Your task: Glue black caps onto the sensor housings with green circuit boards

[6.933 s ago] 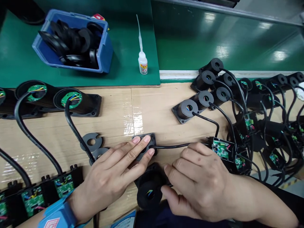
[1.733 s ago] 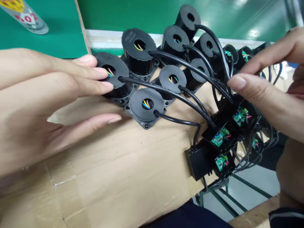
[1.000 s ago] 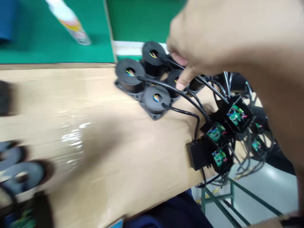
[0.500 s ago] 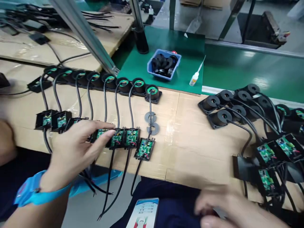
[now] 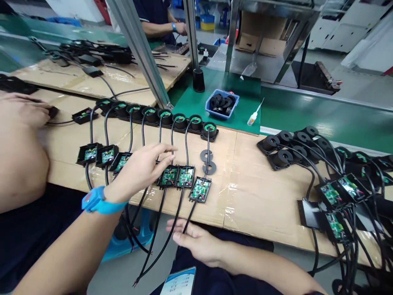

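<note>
My left hand, with a blue wristband, hovers over the row of black boxes with green circuit boards, its fingers stretched out. Its fingertips are close to a boxed circuit board and the cable above it. Another boxed board lies just right of that. Below the table edge, my right hand is palm up with fingers extended, beside the lower cable of the rightmost boxed board. Cables run up from the boxes to round black housings. Two grey slotted rings lie by the rightmost cable.
A blue bin of black rings and a small white bottle stand on the green mat. More housings and wired boards cluster at right. Another person's arm reaches in at left. A metal post rises behind.
The view has shifted, showing more of the background. My right hand has moved left from the lap to the hanging cables and opened. My left hand stays over the boards.
</note>
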A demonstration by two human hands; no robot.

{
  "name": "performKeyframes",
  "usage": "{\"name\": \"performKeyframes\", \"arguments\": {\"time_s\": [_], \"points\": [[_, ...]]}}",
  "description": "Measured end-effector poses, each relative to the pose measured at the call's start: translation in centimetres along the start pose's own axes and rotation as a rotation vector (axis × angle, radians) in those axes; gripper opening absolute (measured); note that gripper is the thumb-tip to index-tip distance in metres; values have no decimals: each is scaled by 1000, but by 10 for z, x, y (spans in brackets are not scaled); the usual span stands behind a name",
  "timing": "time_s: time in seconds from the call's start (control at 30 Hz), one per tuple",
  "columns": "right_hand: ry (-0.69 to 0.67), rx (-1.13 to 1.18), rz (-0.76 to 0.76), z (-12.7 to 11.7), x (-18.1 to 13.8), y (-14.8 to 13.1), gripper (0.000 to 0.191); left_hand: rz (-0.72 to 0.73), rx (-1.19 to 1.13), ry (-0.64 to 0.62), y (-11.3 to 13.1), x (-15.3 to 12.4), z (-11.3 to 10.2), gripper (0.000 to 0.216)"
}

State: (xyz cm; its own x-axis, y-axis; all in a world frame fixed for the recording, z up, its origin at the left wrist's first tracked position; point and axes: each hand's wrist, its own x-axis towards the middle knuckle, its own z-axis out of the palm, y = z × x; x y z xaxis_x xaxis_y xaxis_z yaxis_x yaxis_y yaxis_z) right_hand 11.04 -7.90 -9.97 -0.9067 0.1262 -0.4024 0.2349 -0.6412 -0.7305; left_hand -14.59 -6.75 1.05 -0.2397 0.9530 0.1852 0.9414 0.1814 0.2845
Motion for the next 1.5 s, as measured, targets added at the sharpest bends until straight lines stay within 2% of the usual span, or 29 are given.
{"name": "performKeyframes", "arguments": {"time_s": [0.1,0.27,0.33,0.43,0.53,0.67,0.77,0.9,0.97,1.03,1.2,1.3,1.43,1.5], "points": [[-10,51,-69,10,2,0,69,55,44,-41,-16,52,3,52],[-53,-8,-212,-1,-16,-10,66,169,146,-256,-29,148,18,81],[-24,-55,-288,-10,-30,-20,60,199,184,-341,-28,173,25,90],[56,-85,-399,-23,-58,-41,50,218,224,-406,-24,191,34,93],[184,-73,-447,-39,-92,-66,43,242,223,-430,-17,195,44,84],[362,-193,-391,-65,-144,-100,39,281,135,-465,0,198,62,74],[462,-341,-317,-79,-185,-124,39,324,5,-502,20,200,73,90],[488,-766,-249,-82,-235,-148,31,456,-225,-610,43,204,78,110],[487,-908,-239,-80,-252,-153,28,503,-332,-661,51,207,79,119],[495,-933,-231,-78,-260,-152,29,507,-420,-687,58,211,82,123],[465,-911,-279,-85,-264,-139,41,404,-565,-632,86,212,104,89],[523,-924,-324,-95,-281,-135,46,329,-623,-599,101,197,117,80],[786,-956,-358,-116,-322,-140,42,228,-666,-572,119,152,124,76],[924,-966,-352,-133,-340,-147,40,119,-727,-521,131,126,126,74]]}}
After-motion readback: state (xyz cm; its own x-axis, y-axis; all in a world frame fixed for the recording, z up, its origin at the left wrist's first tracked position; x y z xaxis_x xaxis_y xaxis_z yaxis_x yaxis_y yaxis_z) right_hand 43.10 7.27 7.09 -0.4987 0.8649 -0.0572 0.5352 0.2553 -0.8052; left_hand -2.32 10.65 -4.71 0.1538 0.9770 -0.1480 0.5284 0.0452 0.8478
